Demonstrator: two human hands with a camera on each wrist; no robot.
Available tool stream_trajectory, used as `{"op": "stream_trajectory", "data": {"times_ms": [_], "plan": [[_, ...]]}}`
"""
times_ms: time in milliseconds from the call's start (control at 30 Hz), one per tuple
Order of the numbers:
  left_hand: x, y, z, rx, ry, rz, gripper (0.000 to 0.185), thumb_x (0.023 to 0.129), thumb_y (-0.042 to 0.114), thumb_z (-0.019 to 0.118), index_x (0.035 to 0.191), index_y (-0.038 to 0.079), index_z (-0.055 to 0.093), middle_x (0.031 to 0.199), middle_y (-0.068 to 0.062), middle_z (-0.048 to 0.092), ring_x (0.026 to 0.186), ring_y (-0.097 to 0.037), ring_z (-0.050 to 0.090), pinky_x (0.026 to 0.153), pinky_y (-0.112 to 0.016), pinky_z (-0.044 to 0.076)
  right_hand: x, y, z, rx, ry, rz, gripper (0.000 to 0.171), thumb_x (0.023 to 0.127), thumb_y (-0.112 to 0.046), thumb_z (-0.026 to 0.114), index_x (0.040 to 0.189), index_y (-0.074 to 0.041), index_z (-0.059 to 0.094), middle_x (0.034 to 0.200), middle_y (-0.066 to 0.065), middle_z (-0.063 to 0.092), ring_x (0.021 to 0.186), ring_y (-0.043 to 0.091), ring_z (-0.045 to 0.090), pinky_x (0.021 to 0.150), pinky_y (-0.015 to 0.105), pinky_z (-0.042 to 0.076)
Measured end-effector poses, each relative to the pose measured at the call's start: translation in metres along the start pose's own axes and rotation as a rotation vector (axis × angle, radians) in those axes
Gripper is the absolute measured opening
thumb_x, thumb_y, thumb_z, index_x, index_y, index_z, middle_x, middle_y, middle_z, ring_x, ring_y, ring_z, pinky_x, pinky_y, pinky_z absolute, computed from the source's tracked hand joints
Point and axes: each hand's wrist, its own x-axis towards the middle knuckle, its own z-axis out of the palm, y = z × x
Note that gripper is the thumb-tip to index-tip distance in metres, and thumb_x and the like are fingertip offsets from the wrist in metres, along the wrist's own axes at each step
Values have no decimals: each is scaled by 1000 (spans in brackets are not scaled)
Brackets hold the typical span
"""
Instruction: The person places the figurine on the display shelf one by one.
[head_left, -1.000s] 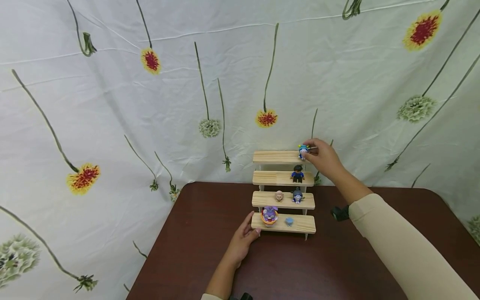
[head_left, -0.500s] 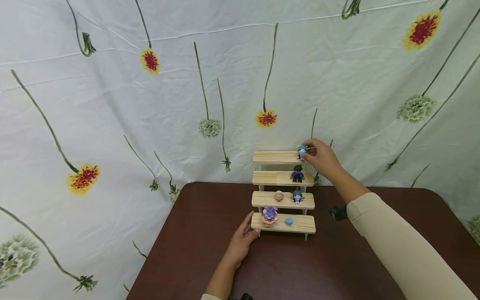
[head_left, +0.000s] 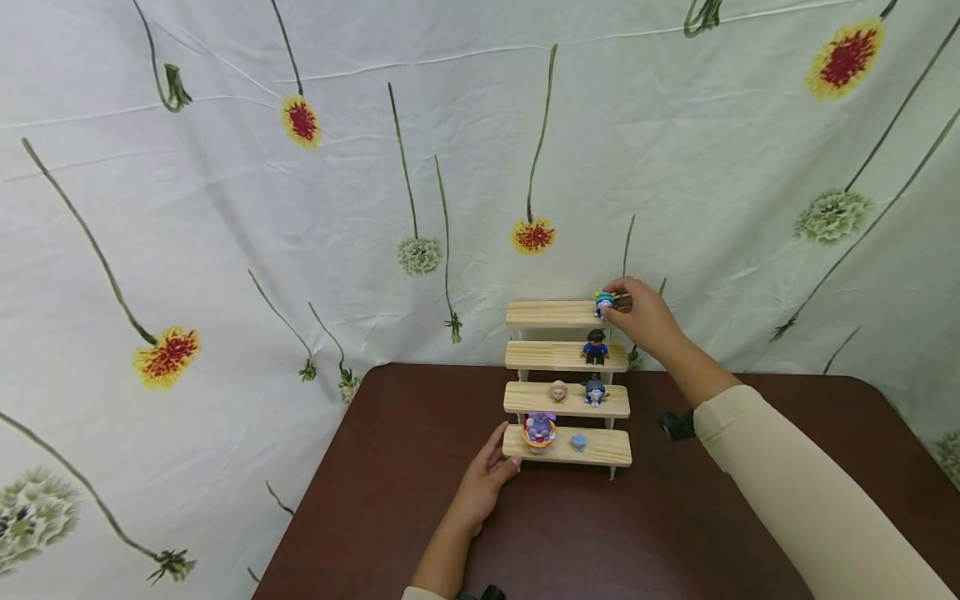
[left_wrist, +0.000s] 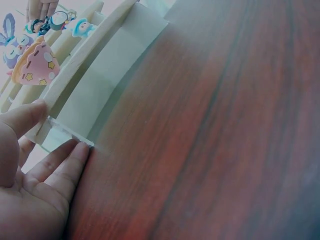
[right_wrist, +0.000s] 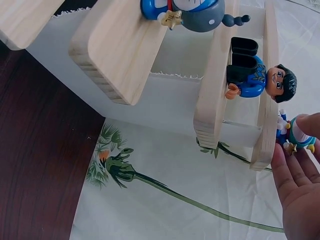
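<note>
At the right end of the top tier of a four-step wooden display stand (head_left: pixel 543 314), my right hand (head_left: pixel 647 321) pinches a small figurine (head_left: pixel 602 302) with a teal hat. In the right wrist view the thumb and fingers hold this figurine (right_wrist: pixel 299 131) at the plank's edge. My left hand (head_left: pixel 478 487) grips the left front corner of the lowest tier, its thumb and fingers around the plank's end in the left wrist view. Close to it sits a purple bunny figure (head_left: pixel 538 429) in a pink, orange-rimmed cup (left_wrist: pixel 37 65).
A black-haired toy man (head_left: pixel 596 348) sits on the second tier. A beige head-shaped piece (head_left: pixel 558 392) and a grey-hatted figurine (head_left: pixel 595 392) share the third. A small light-blue toy (head_left: pixel 578 443) stands on the lowest. Flowered cloth (head_left: pixel 337 208) hangs behind the dark table (head_left: pixel 420 417).
The right hand with the figurine has shifted very slightly to the left on the top tier. My left hand has stayed at the stand's corner.
</note>
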Motion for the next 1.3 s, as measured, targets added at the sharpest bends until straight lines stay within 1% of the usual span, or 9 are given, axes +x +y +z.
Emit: {"op": "stream_trajectory", "data": {"times_ms": [167,400,533,600,667,867,1100,1200,1300], "plan": [[0,1,0,4,5,-6,71,103,25,60,163,21,22,152,-23,48,132,-26,56,110,-36,49,0,0,0,9,1,0,43,102,-13,60,141,0,48,138,24,53,125,41,57,101,53,53],[0,-2,0,3,12,-10,71,102,28,61,162,22,24,153,-23,47,133,-28,55,111,-40,48,-2,2,1,17,10,2,47,102,-14,61,144,0,46,140,24,51,126,41,56,102,53,52],[0,-2,0,13,15,-10,71,102,30,62,162,22,25,153,-23,48,132,-26,55,110,-38,48,-3,3,2,15,17,-7,48,102,-16,61,144,1,46,142,25,47,126,41,56,103,53,52],[-1,-2,1,20,12,2,72,102,31,62,162,21,25,152,-24,48,131,-26,56,109,-37,49,-4,4,2,15,23,-12,47,102,-16,61,144,0,46,143,24,47,126,41,56,103,52,52],[0,-3,0,24,10,9,73,101,31,62,162,19,24,151,-25,48,131,-26,57,109,-37,50,-5,4,1,11,33,-21,47,102,-16,62,144,1,47,144,24,46,126,40,55,104,52,52],[1,-4,0,8,15,-16,73,101,32,63,162,25,25,152,-21,49,132,-26,55,111,-39,48,-10,4,1,4,74,-51,48,101,-17,63,143,2,49,144,25,46,128,41,52,105,53,50],[0,-3,1,11,22,-13,73,102,31,62,163,24,23,153,-25,46,133,-29,55,111,-41,48,-17,7,-4,8,110,-73,46,101,-16,63,142,1,50,142,23,47,128,39,51,104,53,50],[0,-2,2,4,28,-22,75,101,31,62,163,26,20,152,-25,46,132,-28,56,112,-42,47,-21,8,-6,14,129,-85,45,101,-14,63,141,2,50,140,24,48,127,39,52,103,53,51],[0,-1,2,-4,35,-16,75,102,30,60,164,25,18,149,-26,48,128,-28,58,110,-43,49,-25,9,-9,22,143,-96,45,101,-13,63,140,3,51,139,24,49,125,40,52,102,54,51]]}}
